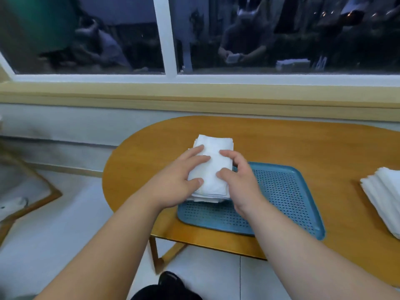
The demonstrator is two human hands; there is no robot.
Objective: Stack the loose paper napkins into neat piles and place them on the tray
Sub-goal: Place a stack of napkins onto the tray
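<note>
- The napkin stack (213, 167) is white and oblong. Its long axis runs away from the person, with the far end leaning slightly to the right
- The left hand (181, 176) grips the stack's left long edge. Its fingers (198, 149) are gently curved over the top face and the thumb is set on the top nearer the person
- The right hand (240, 176) grips the right long edge. Its fingers (227, 153) are curled more tightly, with fingertip and thumb bearing on the top face
- The stack lies between the two hands. Its far end reaches past the fingertips and its near end lies below both thumbs
- The sheet edges are slightly uneven at the near end
- The near end of the stack overlaps the far left corner of the blue perforated tray (281, 191). The rest of the tray extends to the right of the right hand
- Whether the stack rests on the tray or is held just above it cannot be told
- The tray sits on a wooden table (281, 144)
- A second napkin pile (385, 195) lies on the table well to the right of the right hand, apart from the tray
</note>
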